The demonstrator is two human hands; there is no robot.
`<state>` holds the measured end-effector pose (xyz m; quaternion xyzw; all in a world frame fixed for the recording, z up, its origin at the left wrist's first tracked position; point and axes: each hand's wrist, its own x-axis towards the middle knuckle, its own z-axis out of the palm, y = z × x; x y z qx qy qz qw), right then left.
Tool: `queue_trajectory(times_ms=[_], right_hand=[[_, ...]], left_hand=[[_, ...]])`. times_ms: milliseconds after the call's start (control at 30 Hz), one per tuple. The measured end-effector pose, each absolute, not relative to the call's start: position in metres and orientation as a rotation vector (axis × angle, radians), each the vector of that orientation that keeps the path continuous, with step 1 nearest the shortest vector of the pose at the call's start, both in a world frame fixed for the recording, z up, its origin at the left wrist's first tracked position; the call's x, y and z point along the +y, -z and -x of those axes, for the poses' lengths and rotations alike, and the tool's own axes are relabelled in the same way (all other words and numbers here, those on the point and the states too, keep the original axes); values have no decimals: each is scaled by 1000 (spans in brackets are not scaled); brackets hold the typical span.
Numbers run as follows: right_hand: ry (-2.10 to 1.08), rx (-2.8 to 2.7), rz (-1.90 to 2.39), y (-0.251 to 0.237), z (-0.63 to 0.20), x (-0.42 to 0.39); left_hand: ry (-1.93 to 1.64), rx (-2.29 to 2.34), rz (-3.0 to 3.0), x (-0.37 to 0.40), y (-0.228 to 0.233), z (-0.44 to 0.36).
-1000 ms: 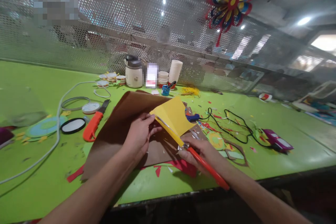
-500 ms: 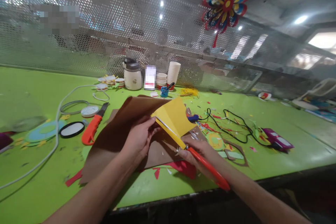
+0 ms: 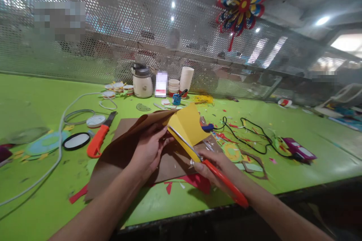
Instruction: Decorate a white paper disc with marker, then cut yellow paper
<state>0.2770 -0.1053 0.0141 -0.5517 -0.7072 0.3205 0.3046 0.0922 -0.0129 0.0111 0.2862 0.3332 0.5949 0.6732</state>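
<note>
My left hand [image 3: 151, 147] is closed, its thumb and fingers pinching the left edge of a piece of yellow paper [image 3: 188, 118]. In my right hand [image 3: 210, 163] is a pair of scissors [image 3: 223, 180] with red-orange handles. Their metal blades lie along the lower edge of the yellow paper, pointing up and left toward my left thumb. Under both hands spreads a large sheet of brown paper [image 3: 124, 173], its far part curling up behind my left hand. My fingers hide part of the handles.
A red-handled saw knife [image 3: 98, 140] and a white cable [image 3: 61, 135] lie to the left. At the back stand a white jug [image 3: 142, 84], a lit phone [image 3: 161, 84] and paper cups [image 3: 186, 78]. Paper scraps, a black cord and a purple box [image 3: 299, 149] lie to the right.
The curled far part of the brown sheet has sunk lower, uncovering a green half-round piece behind it. My hands, the scissors and the yellow paper have barely shifted.
</note>
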Motion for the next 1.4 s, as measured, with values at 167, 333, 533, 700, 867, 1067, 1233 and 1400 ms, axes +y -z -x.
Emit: queue_trajectory(times_ms=[167, 333, 533, 700, 867, 1067, 1233, 1400], right_hand=[[-984, -1781, 1458, -22, -272, -110], [-1032, -1737, 1464, -27, -267, -113], [-990, -1737, 1430, -24, -265, -111], [-915, -1770, 1438, -17, -265, -109], [-811, -1825, 1429, -11, -268, -107], [-818, -1834, 1451, -23, -265, -111], [-846, -1851, 1391, -25, -266, -108], [-915, -1814, 1398, -23, -266, -107]], left_hand=[[-1348, 735, -655, -13, -10, -92], [-1369, 696, -679, -13, -11, -92], [-1355, 689, -718, -11, -10, -91], [-1367, 703, -687, -12, -10, -92], [-1327, 745, -669, -11, -12, -90], [-1336, 755, -658, -11, -14, -89], [-1303, 726, -671, -12, -14, -90], [-1267, 703, -704, -16, -15, -91]])
